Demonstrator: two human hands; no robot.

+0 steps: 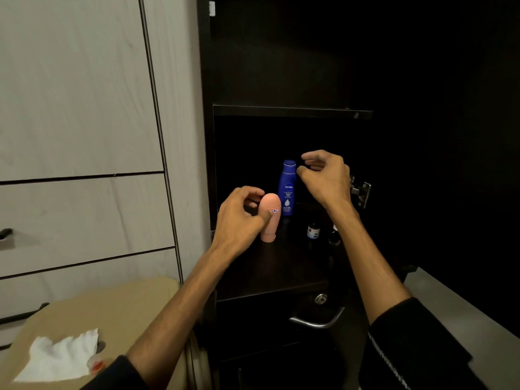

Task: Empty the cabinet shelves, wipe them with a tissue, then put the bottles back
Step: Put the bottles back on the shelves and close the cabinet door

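On the lower shelf of the dark, open cabinet stand the bottles. A pink tube stands upside down on its cap near the front left of the shelf, with a small sticker on its side. The left hand is against it: the thumb presses on the front by the sticker and the curled fingers come round behind its top, so the hand looks to be holding the tube, though I cannot see how firmly.

Just behind and to the right of the tube stands a blue lotion bottle, upright, its label facing out. The right hand hangs beside the bottle's neck with thumb and fingers loosely curled towards it; whether the thumb tip touches the bottle I cannot tell, and nothing is held in that hand.

Further right on the same shelf, below the right wrist, stands a small dark bottle with a pale label, and just beside it another small dark one, hard to make out in the shadow. The upper shelf is too dark to see what lies on it.

To the left, outside the cabinet, a crumpled white tissue lies on a tan surface, with pale wood drawers behind. A metal hinge shows at the cabinet's right side and a metal handle below the shelf.
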